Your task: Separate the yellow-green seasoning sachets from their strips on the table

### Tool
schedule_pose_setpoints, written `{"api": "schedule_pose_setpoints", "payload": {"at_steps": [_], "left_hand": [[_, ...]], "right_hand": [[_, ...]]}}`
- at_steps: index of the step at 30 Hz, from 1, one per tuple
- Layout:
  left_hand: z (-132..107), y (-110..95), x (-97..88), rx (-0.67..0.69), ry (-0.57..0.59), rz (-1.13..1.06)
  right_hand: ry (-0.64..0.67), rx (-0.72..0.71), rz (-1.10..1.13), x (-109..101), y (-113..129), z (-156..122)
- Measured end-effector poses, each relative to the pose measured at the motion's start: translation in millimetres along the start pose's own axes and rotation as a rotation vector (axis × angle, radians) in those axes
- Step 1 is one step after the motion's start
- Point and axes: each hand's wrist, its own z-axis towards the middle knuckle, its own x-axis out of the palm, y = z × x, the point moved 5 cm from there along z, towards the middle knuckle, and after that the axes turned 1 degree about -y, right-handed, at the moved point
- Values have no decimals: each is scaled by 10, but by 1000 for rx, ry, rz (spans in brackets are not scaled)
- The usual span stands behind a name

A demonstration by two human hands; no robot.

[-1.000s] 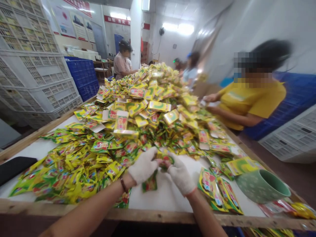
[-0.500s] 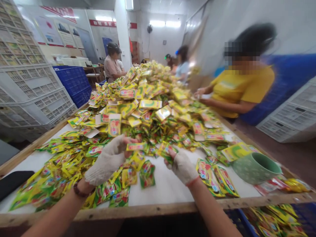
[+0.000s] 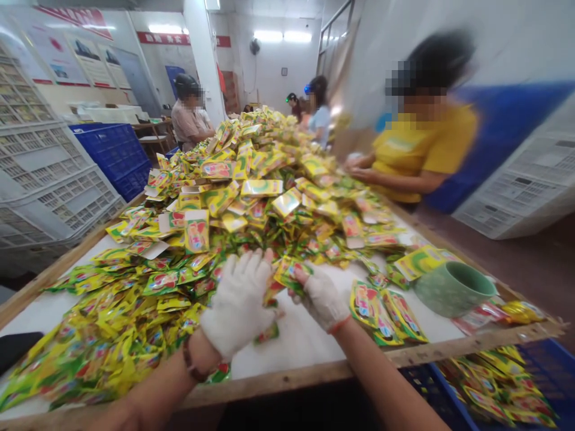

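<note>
My right hand (image 3: 324, 298), in a white glove, is closed with thumb and fingers on a small yellow-green snack packet (image 3: 287, 272). To its left, my gloved left hand (image 3: 238, 299) lies palm down with fingers stretched forward over the tabletop, close to the held packet; what is under its palm is hidden. A loose packet (image 3: 268, 334) shows partly from beneath that hand. Many similar packets (image 3: 112, 323) lie heaped on the left. In front rises a large pile of small yellow boxes (image 3: 262, 188) mixed with packets. Several longer packets (image 3: 384, 311) rest right of my right hand.
A green roll of tape (image 3: 453, 290) stands at the right, beside red and gold wrappers (image 3: 521, 312). A wooden rim (image 3: 287, 380) edges the white table. Below right is a blue crate (image 3: 453, 389) of packets. A co-worker in yellow (image 3: 413, 152) works across the right edge.
My left hand has moved right and turned palm down, its fingers now stretched; the small piece it held no longer shows. My right hand still grips its packet. The view has shifted slightly.
</note>
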Motion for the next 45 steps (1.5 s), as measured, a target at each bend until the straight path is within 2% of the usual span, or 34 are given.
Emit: {"api": "schedule_pose_setpoints", "payload": {"at_steps": [2,4,6,8,11,15,21,24,27,31,32,34,37,39,42,45], "left_hand": [[19,-40,145,-44,70,210],[44,24,265,-113,128,274],[61,117,334,-132,159,256],[57,182,368,-91,180,216],[3,223,393,-34,202,171],[-69,223,401,-25,181,145],[-122,168,454,73,232,108],[-129,140,475,108,230,107],[-113,109,485,117,223,107],[-108,65,495,108,176,118],[-117,58,506,105,167,122],[-142,50,532,99,155,124],[-172,51,564,92,156,126],[-175,53,571,82,160,127],[-168,38,560,84,142,121],[-171,16,535,94,107,103]], "right_hand": [[-9,-52,-37,-15,33,-7],[-62,-127,-132,-63,101,-23],[-149,-197,-257,-124,179,-47],[-212,-228,-375,-162,230,-71],[-220,-236,-548,-155,249,-101],[-147,-239,-742,-121,238,-109],[148,-184,-812,-119,217,-28],[231,-133,-828,-107,229,-24],[142,-162,-935,-81,286,-58],[-166,-378,-1242,-26,398,-157],[-206,-444,-1296,2,414,-186],[-186,-512,-1326,51,409,-223],[-52,-410,-1175,29,354,-242],[-74,-363,-1077,-40,361,-271],[-155,-343,-1046,-118,386,-327],[-64,-113,-917,-124,293,-354]]}}
